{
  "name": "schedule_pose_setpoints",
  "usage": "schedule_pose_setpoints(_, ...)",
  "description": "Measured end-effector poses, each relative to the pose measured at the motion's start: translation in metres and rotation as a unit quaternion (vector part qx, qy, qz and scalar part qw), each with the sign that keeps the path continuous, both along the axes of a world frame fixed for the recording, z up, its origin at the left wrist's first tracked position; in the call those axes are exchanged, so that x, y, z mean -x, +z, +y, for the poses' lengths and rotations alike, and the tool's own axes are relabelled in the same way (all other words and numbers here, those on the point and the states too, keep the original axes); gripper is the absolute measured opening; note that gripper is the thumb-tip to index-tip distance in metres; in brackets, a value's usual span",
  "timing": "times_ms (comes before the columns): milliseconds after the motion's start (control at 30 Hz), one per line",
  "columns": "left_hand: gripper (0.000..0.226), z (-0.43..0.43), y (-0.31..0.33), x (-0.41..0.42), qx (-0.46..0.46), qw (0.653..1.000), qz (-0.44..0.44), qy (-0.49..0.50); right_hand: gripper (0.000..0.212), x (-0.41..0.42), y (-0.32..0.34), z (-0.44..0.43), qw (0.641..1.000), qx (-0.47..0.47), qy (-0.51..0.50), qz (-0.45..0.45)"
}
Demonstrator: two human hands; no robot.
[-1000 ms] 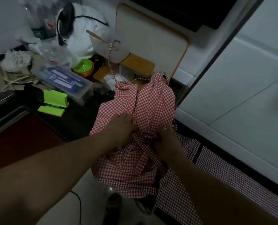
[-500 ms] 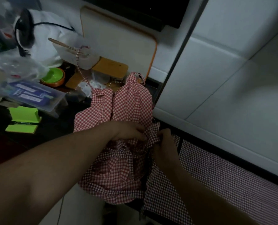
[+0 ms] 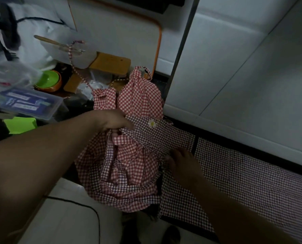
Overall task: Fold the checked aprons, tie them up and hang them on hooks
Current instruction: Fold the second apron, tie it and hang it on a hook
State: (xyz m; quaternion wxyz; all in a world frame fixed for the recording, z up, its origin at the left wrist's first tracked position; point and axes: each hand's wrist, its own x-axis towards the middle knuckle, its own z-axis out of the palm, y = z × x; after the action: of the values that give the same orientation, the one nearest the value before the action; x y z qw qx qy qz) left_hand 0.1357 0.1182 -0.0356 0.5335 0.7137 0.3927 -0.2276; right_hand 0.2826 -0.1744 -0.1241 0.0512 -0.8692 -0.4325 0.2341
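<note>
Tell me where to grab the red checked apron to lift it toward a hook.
Probably the small strap loop at the top of the red checked apron. It stands up clear of the bunched cloth, so come from above with the right hand, now resting flat on the darker checked apron. The left hand grips the bundle's middle.

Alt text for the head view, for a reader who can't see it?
A person's left hand grips a bunched red checked apron, while the right hand rests on a finer-checked apron with a daisy, spread flat beside it. A green bowl and clear plastic box sit at left.
</note>
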Motion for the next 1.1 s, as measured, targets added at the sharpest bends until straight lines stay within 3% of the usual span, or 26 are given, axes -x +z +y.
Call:
schedule_pose_setpoints(67,0.053,0.011,-0.004,0.001,-0.172,0.981,0.027,-0.082,0.082,0.000,-0.002,0.000,0.999,0.028,0.016,-0.026)
schedule_pose_setpoints(133,0.052,0.018,0.000,0.001,-0.241,0.963,0.017,-0.116,0.062,0.001,-0.005,0.000,0.997,0.044,0.036,-0.045)
schedule_pose_setpoints(200,0.060,0.019,0.009,0.003,-0.201,0.961,0.046,-0.184,0.062,0.001,-0.006,0.001,0.997,0.058,0.039,-0.044)
schedule_pose_setpoints(300,0.044,0.020,0.019,0.014,-0.112,0.958,0.103,-0.243,0.056,-0.002,-0.001,0.006,0.997,0.078,0.021,-0.017)
schedule_pose_setpoints(400,0.038,0.023,0.024,0.024,-0.048,0.985,0.034,-0.165,0.040,0.011,0.021,0.018,0.998,-0.055,-0.026,-0.017)
schedule_pose_setpoints(500,0.028,0.016,0.031,0.022,-0.012,0.998,-0.013,-0.053,0.042,0.052,0.056,0.036,0.975,-0.215,0.036,0.028)
schedule_pose_setpoints(600,0.023,0.006,0.027,0.014,0.005,0.999,-0.009,0.033,0.066,0.112,0.062,0.050,0.963,-0.131,0.141,0.189)
schedule_pose_setpoints(667,0.022,0.003,0.024,0.012,0.021,0.997,0.006,0.077,0.079,0.136,0.047,0.051,0.951,-0.068,0.197,0.228)
schedule_pose_setpoints(733,0.017,0.006,0.022,0.014,0.039,0.991,0.020,0.127,0.055,0.141,0.032,0.047,0.943,-0.052,0.224,0.239)
schedule_pose_setpoints(767,0.013,0.010,0.022,0.016,0.049,0.987,0.025,0.152,0.043,0.137,0.029,0.045,0.943,-0.047,0.210,0.255)
schedule_pose_setpoints(867,0.033,0.019,0.020,0.024,0.076,0.976,0.040,0.197,0.037,0.103,0.037,0.043,0.931,-0.048,0.151,0.328)
schedule_pose_setpoints(933,0.031,0.015,0.021,0.026,0.108,0.970,0.037,0.217,0.029,0.078,0.054,0.047,0.910,-0.060,0.117,0.394)
schedule_pose_setpoints(1033,0.027,0.003,0.020,0.020,0.158,0.957,0.017,0.242,0.062,0.077,0.068,0.069,0.859,-0.118,0.028,0.497)
schedule_pose_setpoints(1100,0.025,-0.005,0.020,0.011,0.195,0.946,-0.006,0.260,0.074,0.094,0.060,0.089,0.840,-0.138,-0.031,0.524)
